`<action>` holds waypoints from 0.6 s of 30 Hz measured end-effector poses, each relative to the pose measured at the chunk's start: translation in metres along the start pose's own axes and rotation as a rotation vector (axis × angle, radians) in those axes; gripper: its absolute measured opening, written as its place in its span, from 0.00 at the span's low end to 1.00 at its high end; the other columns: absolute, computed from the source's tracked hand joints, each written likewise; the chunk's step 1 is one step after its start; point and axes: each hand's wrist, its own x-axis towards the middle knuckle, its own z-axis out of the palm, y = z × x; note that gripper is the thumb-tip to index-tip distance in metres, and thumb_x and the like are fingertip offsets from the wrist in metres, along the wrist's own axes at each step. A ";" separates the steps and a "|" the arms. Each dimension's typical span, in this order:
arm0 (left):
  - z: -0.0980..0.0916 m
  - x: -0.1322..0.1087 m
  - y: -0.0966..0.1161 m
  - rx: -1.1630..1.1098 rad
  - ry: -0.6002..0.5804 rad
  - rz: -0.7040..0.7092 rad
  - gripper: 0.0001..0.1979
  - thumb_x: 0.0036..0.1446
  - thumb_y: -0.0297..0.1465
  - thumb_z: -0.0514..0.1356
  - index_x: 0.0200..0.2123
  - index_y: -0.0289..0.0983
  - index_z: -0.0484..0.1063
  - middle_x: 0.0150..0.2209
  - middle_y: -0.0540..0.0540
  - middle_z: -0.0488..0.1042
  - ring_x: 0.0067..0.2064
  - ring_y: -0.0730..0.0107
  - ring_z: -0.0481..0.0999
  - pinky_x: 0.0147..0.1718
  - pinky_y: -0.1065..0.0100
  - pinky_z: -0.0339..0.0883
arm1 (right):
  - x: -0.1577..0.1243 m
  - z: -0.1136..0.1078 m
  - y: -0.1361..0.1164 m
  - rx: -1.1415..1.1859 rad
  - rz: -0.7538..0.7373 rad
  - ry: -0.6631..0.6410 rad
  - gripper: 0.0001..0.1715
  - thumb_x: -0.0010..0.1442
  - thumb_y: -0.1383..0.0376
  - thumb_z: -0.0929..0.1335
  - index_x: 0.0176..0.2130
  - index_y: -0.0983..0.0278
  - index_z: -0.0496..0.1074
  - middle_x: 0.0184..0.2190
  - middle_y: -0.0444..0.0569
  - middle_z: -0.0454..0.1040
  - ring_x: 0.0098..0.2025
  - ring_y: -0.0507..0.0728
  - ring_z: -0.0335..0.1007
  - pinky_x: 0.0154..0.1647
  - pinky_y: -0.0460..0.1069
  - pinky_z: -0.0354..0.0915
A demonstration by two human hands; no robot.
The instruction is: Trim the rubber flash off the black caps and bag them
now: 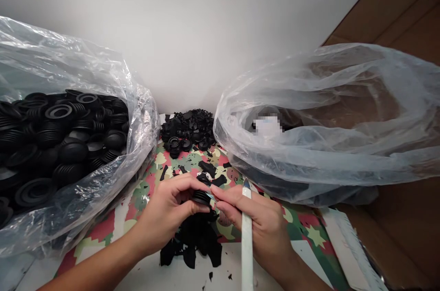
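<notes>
My left hand (168,213) is closed around a black ribbed rubber bellows (200,197), fingers above and thumb below. At the bellows' right edge, my right hand (263,220) pinches a small shiny metal blade (211,196), which touches or nearly touches the rubber. Much of the blade is hidden by the fingers. A white stick with a dark tip (247,236) crosses in front of my right hand; I cannot tell whether it is held or joined to the blade. Below my hands lie black rubber scraps (197,240).
A clear plastic bag (140,121) of black bellows (68,144) stands at left. Another clear bag (309,162) gapes at right, beside cardboard (405,217). Behind is a heap of black trimmings (189,126) on a camouflage-patterned surface (227,231), against a pale wall (178,30).
</notes>
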 end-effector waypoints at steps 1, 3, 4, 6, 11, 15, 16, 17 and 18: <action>0.000 0.000 0.000 0.002 0.000 0.001 0.08 0.49 0.22 0.67 0.31 0.40 0.83 0.29 0.50 0.77 0.33 0.70 0.73 0.33 0.71 0.68 | 0.000 0.000 0.000 0.003 -0.005 0.007 0.17 0.67 0.69 0.69 0.53 0.58 0.80 0.30 0.47 0.81 0.26 0.53 0.76 0.27 0.45 0.74; 0.001 0.001 0.001 0.010 0.004 0.004 0.08 0.50 0.22 0.67 0.31 0.40 0.83 0.29 0.50 0.77 0.32 0.70 0.73 0.33 0.70 0.68 | 0.000 0.001 0.000 0.005 -0.012 0.015 0.17 0.66 0.70 0.70 0.53 0.58 0.80 0.30 0.46 0.81 0.27 0.52 0.77 0.28 0.45 0.75; 0.001 0.001 0.001 0.013 0.005 0.005 0.07 0.50 0.23 0.67 0.31 0.40 0.83 0.29 0.50 0.77 0.32 0.70 0.73 0.33 0.70 0.68 | 0.000 0.001 0.000 0.003 -0.015 0.018 0.18 0.66 0.71 0.70 0.53 0.58 0.80 0.30 0.46 0.82 0.27 0.52 0.77 0.28 0.45 0.75; 0.001 0.001 0.001 0.016 0.007 0.008 0.07 0.50 0.23 0.67 0.30 0.40 0.83 0.29 0.49 0.77 0.32 0.69 0.73 0.33 0.70 0.69 | 0.001 0.001 0.000 -0.004 -0.021 0.019 0.19 0.66 0.71 0.70 0.53 0.57 0.80 0.31 0.46 0.82 0.28 0.52 0.78 0.29 0.45 0.75; 0.000 0.000 0.001 0.011 0.000 0.013 0.08 0.49 0.22 0.66 0.30 0.40 0.83 0.29 0.50 0.77 0.32 0.70 0.73 0.33 0.71 0.69 | 0.001 0.000 -0.001 -0.013 -0.035 0.019 0.19 0.65 0.72 0.70 0.53 0.58 0.80 0.32 0.46 0.82 0.29 0.52 0.79 0.30 0.44 0.76; 0.000 0.000 0.001 0.013 0.001 0.005 0.09 0.49 0.22 0.65 0.30 0.41 0.83 0.29 0.50 0.77 0.33 0.70 0.73 0.32 0.72 0.69 | 0.001 0.000 -0.002 -0.014 -0.038 0.018 0.19 0.65 0.73 0.70 0.53 0.60 0.80 0.31 0.47 0.82 0.28 0.52 0.78 0.30 0.44 0.76; 0.000 0.000 0.001 0.016 0.004 0.007 0.09 0.49 0.22 0.65 0.30 0.40 0.82 0.29 0.50 0.77 0.33 0.70 0.73 0.32 0.72 0.69 | 0.001 0.000 -0.002 -0.015 -0.036 0.017 0.19 0.65 0.73 0.70 0.53 0.60 0.80 0.31 0.47 0.82 0.28 0.52 0.78 0.29 0.45 0.76; 0.001 0.000 0.001 0.018 0.005 0.008 0.08 0.49 0.22 0.66 0.30 0.40 0.82 0.29 0.50 0.76 0.33 0.70 0.73 0.32 0.72 0.69 | 0.000 0.001 -0.002 -0.017 -0.032 0.017 0.18 0.65 0.73 0.70 0.53 0.59 0.80 0.31 0.47 0.82 0.28 0.52 0.78 0.29 0.45 0.76; 0.001 0.000 0.002 0.017 0.009 0.009 0.08 0.49 0.22 0.66 0.29 0.40 0.82 0.29 0.50 0.76 0.33 0.70 0.73 0.32 0.71 0.69 | 0.000 0.001 -0.002 -0.019 -0.026 0.017 0.18 0.65 0.72 0.70 0.52 0.59 0.80 0.30 0.46 0.82 0.27 0.52 0.77 0.28 0.45 0.75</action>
